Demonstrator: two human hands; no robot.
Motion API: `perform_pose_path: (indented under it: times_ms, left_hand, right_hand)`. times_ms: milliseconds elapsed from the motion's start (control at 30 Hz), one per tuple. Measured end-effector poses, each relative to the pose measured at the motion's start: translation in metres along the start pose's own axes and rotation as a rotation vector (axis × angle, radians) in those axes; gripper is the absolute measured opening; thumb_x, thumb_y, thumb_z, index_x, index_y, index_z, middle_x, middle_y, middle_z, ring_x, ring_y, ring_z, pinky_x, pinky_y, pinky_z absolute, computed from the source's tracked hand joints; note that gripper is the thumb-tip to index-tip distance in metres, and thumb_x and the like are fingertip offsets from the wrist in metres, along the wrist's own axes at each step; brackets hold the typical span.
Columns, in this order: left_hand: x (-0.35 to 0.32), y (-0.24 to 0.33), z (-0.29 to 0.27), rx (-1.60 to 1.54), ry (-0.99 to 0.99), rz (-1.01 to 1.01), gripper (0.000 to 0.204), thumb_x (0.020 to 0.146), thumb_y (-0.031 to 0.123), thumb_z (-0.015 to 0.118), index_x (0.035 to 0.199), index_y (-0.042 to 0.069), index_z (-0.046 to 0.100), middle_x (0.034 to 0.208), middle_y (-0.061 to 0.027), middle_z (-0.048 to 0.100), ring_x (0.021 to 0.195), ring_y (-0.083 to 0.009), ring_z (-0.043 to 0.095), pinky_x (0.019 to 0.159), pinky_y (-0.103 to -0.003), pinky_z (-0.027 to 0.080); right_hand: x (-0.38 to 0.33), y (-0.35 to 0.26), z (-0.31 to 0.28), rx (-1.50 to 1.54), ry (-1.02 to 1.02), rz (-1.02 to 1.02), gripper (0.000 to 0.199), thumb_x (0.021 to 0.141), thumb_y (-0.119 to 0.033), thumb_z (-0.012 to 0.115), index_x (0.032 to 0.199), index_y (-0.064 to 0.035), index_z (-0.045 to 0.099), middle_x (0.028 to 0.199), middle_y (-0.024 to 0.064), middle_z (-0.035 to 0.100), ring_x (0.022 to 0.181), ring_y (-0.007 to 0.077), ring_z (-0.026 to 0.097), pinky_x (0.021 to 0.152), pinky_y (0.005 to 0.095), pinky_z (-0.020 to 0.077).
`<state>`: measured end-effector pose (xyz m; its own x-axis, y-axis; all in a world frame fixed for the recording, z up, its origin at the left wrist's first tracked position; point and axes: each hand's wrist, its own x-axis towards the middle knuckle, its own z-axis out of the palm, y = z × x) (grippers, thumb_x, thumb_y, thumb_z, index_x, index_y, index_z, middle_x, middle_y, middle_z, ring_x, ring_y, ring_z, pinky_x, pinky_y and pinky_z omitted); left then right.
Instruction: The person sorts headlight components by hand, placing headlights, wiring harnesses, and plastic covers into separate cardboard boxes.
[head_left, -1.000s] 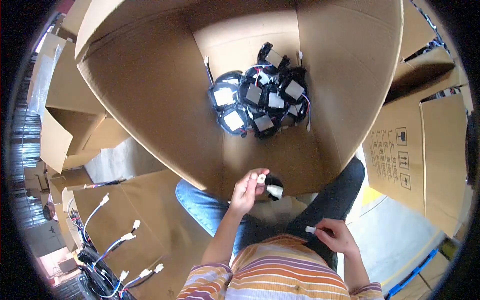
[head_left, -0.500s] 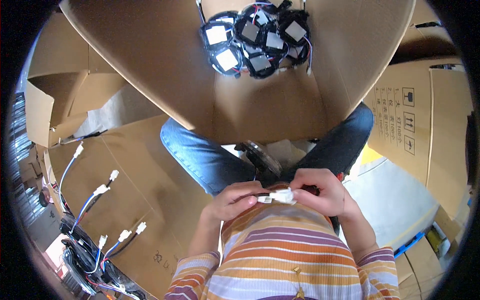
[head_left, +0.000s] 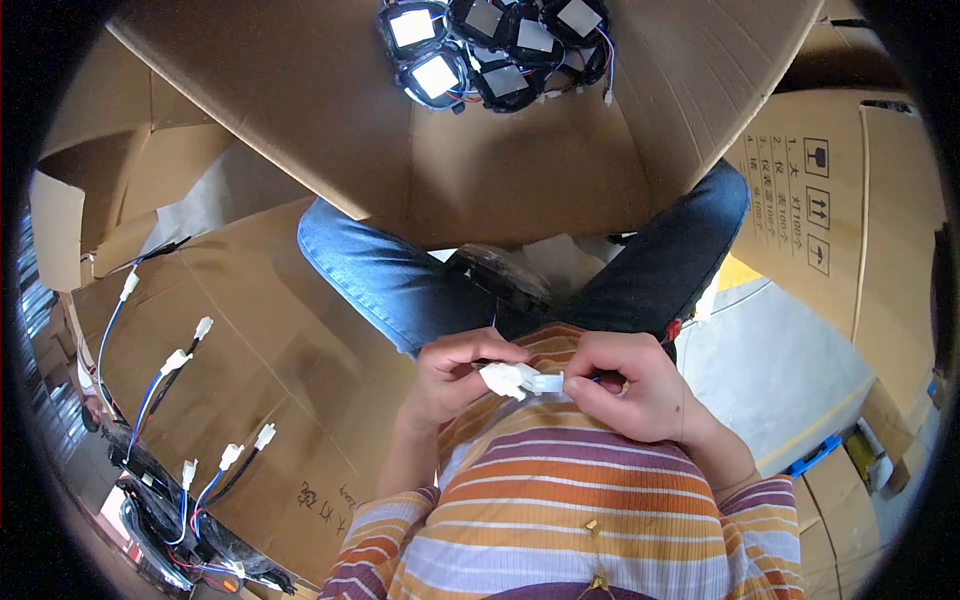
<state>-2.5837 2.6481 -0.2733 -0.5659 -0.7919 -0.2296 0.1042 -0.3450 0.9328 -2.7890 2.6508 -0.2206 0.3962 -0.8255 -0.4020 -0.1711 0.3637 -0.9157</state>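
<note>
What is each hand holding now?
Left hand: closed on the white connector.
Right hand: closed on the white plug.

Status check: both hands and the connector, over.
Left hand and right hand both pinch the white connector at chest height. Lamp modules lie in the cardboard box ahead. Nothing between.

cardboard boxes (head_left: 830,210), grey floor (head_left: 790,370), daylight

- You wear a long-sleeved knit top (head_left: 590,510) striped across in orange, white, yellow and purple, ribbed at the cuffs.
- Your left hand (head_left: 455,375) and right hand (head_left: 630,385) are bare, without gloves.
- Farther off, blue denim jeans (head_left: 400,275) cover both legs, the right leg's denim looking darker.
</note>
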Motion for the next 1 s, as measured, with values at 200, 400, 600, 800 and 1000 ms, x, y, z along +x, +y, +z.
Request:
perform_pose_path:
  times_ms: [200,400,600,800,1000]
  left_hand:
    - [-0.005,-0.002,0.001,-0.144,0.068,-0.07,0.017,0.073,0.003,0.055,0.089,-0.001,0.058,0.081,-0.0083,0.057,0.071,-0.0117,0.053,0.061,-0.021,0.041]
    - [-0.013,0.001,0.001,-0.176,0.09,-0.151,0.016,0.075,0.004,0.054,0.089,-0.001,0.057,0.081,-0.0072,0.057,0.071,-0.0103,0.052,0.062,-0.02,0.041]
    - [-0.027,0.004,0.008,-0.246,0.113,-0.35,0.019,0.078,0.008,0.051,0.094,-0.002,0.054,0.085,-0.0062,0.055,0.076,-0.0112,0.051,0.065,-0.02,0.041]
    - [-0.069,-0.011,0.004,-0.338,0.352,-0.222,0.046,0.079,0.037,0.047,0.107,0.0,0.046,0.08,-0.0028,0.046,0.066,-0.0092,0.042,0.059,-0.019,0.034]
    - [-0.093,-0.01,-0.004,-0.15,0.321,-0.222,0.024,0.084,0.015,0.042,0.097,-0.002,0.051,0.074,-0.0061,0.052,0.064,-0.0096,0.046,0.056,-0.022,0.037]
  right_hand:
    - [-0.002,0.0,0.0,-0.096,0.037,-0.07,0.005,0.067,-0.007,0.055,0.067,-0.0024,0.053,0.061,0.009,0.05,0.054,0.0217,0.051,0.047,0.0282,0.039]
    - [-0.002,0.004,0.009,-0.369,0.089,-0.153,0.005,0.066,-0.005,0.056,0.068,-0.0022,0.053,0.061,0.0082,0.051,0.051,0.019,0.05,0.045,0.0266,0.0385]
    - [0.003,0.007,0.02,-0.422,0.066,-0.265,0.007,0.066,-0.006,0.056,0.072,-0.0033,0.052,0.064,0.0096,0.05,0.055,0.0243,0.051,0.049,0.0296,0.0413]
    - [0.009,0.019,0.018,-0.258,-0.05,-0.144,0.006,0.068,-0.007,0.055,0.071,-0.002,0.055,0.063,0.0097,0.052,0.056,0.021,0.052,0.05,0.0265,0.0412]
    - [0.014,0.022,0.021,-0.105,-0.196,-0.146,0.006,0.071,-0.008,0.053,0.072,-0.0017,0.056,0.064,0.0087,0.054,0.055,0.0172,0.051,0.049,0.0243,0.04]
